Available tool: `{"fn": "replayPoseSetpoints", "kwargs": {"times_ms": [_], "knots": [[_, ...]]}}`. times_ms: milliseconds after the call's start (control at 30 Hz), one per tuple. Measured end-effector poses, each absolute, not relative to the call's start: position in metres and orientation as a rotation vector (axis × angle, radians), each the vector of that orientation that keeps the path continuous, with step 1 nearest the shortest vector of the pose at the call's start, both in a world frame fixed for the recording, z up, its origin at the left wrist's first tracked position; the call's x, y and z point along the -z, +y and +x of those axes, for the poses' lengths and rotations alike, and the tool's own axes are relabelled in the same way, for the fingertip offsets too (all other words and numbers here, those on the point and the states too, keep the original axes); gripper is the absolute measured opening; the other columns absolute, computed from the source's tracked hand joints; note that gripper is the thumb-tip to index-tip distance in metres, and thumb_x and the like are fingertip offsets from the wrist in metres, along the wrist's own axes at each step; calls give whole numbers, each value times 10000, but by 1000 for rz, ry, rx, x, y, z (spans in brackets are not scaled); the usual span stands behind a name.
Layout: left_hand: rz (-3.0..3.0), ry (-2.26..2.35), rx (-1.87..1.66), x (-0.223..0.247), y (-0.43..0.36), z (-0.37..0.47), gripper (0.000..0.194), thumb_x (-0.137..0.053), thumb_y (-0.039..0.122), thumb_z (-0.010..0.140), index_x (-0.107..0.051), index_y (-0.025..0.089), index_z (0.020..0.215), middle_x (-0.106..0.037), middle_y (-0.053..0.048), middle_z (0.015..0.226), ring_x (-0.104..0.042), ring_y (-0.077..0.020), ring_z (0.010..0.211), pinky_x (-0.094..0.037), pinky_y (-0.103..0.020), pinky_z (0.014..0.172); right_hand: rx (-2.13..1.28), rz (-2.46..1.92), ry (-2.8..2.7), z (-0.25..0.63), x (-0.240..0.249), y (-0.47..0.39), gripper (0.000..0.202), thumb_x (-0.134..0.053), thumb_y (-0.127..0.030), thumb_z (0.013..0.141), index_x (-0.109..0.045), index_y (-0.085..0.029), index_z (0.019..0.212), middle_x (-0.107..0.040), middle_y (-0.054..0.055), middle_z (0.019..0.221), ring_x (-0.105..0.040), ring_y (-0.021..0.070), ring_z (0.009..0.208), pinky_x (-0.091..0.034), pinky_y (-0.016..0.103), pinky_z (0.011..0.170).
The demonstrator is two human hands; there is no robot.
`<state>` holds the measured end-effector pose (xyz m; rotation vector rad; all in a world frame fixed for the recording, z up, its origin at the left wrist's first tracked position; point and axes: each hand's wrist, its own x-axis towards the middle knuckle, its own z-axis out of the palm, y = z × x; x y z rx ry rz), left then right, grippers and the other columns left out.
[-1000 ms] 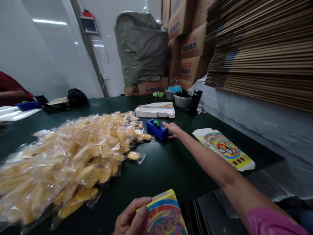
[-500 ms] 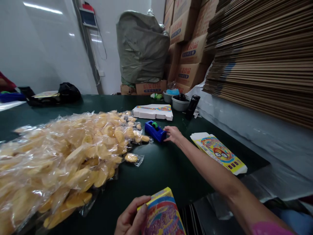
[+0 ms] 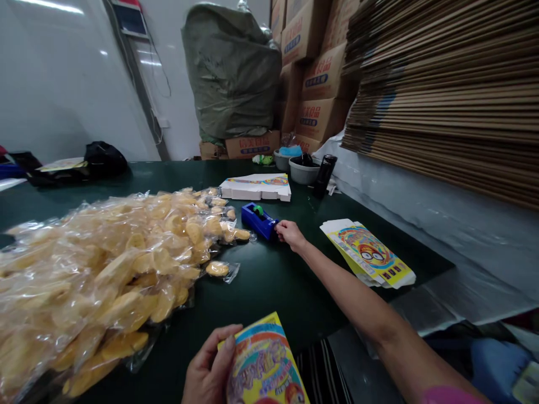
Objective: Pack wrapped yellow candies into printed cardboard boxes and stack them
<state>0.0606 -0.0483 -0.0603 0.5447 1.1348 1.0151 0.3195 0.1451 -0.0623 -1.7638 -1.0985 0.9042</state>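
Note:
My left hand [image 3: 213,365] holds a yellow printed box [image 3: 265,365] upright at the bottom middle, thumb on its front. Further out, my right hand [image 3: 289,234] is closed at the near right end of a blue tape dispenser [image 3: 259,221] with a green core. Its fingertips are pinched together at the cutting edge; any tape between them is too small to see. Left of the dispenser spreads a large heap of yellow snacks in clear wrappers [image 3: 126,252], and one wrapped piece [image 3: 218,269] lies apart near its right edge.
Flat yellow cartons [image 3: 370,252] lie on the right of the dark green table [image 3: 261,292]. Behind the dispenser are white cartons [image 3: 255,187], a grey bowl [image 3: 304,173] and a black bottle [image 3: 325,175]. Stacked cardboard [image 3: 442,106] rises at the right.
My right hand's fingers have closed together at the dispenser's end. The view has shifted slightly, and more of the box front in my left hand shows.

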Motion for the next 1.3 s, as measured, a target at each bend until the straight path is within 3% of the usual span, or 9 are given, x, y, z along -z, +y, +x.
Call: {"fn": "replayPoseSetpoints", "kwargs": {"times_ms": [233,367,533,633,767,900,1300], "knots": [[632,983,-1223,-1,-28,66,496,-968,369,360,-746,171,757,-730,-23,608,-638,-143,481,-533,-206,457,-712,-2027,-1275,318,45,141,281,-628,-321,942,-620,-169,1178,-615,97,1234,-620,243,1078,-532,439,903],[861,878,-1451,-22,-34,68,360,-939,343,483,-762,190,757,-749,-6,677,-669,-121,537,-545,-163,491,-686,-2039,-1302,315,28,113,314,-637,-326,935,-608,-144,1190,-617,106,1215,-627,244,1056,-536,446,891],[1368,871,-1718,-4,-43,65,163,-801,212,726,-767,234,884,-770,-3,892,-722,-128,787,-585,-168,674,-772,-1780,-1244,313,-4,53,184,-574,-314,952,-640,-142,965,-664,44,949,-638,168,807,-536,317,718],[1758,848,-1812,12,-46,65,254,-726,112,784,-742,251,996,-748,-22,1078,-706,-169,1003,-582,-262,864,-880,-1546,-1186,300,-16,-10,180,-503,-300,930,-593,-175,836,-599,-16,715,-565,115,619,-479,250,611],[2208,802,-1764,21,-51,73,363,-697,30,782,-700,234,1081,-729,-59,1135,-705,-218,1029,-577,-387,918,-1258,-982,-971,262,-12,-89,236,-662,-389,787,-571,-193,694,-510,-51,546,-437,85,468,-369,239,500],[2398,791,-1731,26,-58,80,348,-679,33,798,-683,229,1085,-740,-61,1097,-706,-227,1034,-574,-419,931,-1511,-734,-764,238,5,-108,282,-782,-371,697,-593,-175,623,-531,-49,538,-423,68,454,-328,237,497],[2793,634,-1551,30,-57,82,344,-678,15,804,-659,184,1104,-744,-118,1072,-682,-267,1088,-537,-469,975,-1570,-820,-710,250,37,-83,376,-891,-392,584,-604,-148,587,-586,-45,545,-483,60,443,-347,214,476]]}}
